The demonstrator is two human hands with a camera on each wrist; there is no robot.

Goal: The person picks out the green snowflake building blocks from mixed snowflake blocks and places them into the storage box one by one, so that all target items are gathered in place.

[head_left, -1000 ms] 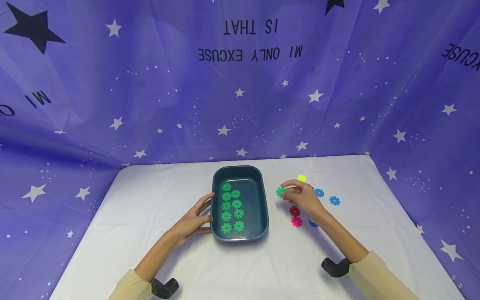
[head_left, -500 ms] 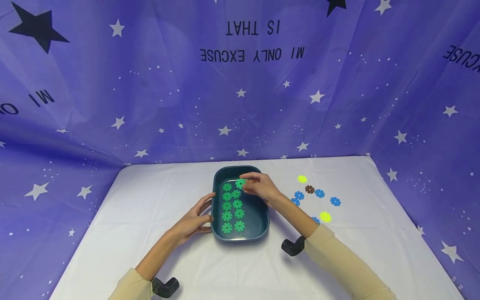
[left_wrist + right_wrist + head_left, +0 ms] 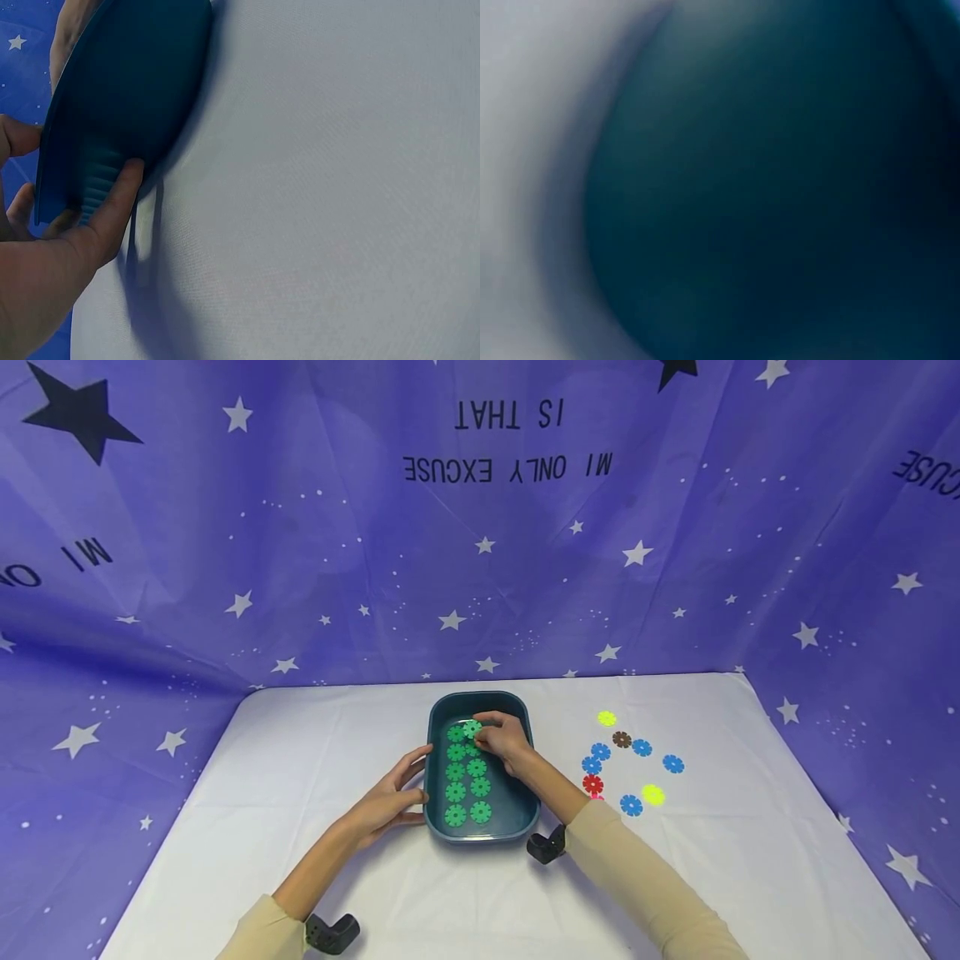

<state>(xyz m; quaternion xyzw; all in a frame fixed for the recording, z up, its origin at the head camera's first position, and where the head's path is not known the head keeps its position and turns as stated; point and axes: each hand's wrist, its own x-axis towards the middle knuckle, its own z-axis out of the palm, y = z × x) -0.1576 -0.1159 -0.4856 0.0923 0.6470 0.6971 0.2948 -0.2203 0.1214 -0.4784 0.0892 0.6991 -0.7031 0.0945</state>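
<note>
A dark teal tray (image 3: 527,777) sits mid-table and holds several green snowflake discs (image 3: 456,793) laid in two columns. My right hand (image 3: 501,739) reaches into the tray's far end and pinches a green disc (image 3: 472,728) just above the right column. My left hand (image 3: 390,800) grips the tray's left wall, thumb on the outside (image 3: 112,202) and fingers at the rim. The right wrist view shows only the blurred teal tray (image 3: 765,195).
Loose discs lie on the white table (image 3: 300,760) right of the tray: yellow (image 3: 606,718), brown (image 3: 621,739), several blue (image 3: 673,764), red (image 3: 592,784), another yellow (image 3: 652,794). A purple star-printed cloth (image 3: 480,527) hangs behind and at both sides.
My right hand carried a green disc from the loose pile leftward into the tray, then lowered it toward the far end of the right column. The left hand stayed on the tray.
</note>
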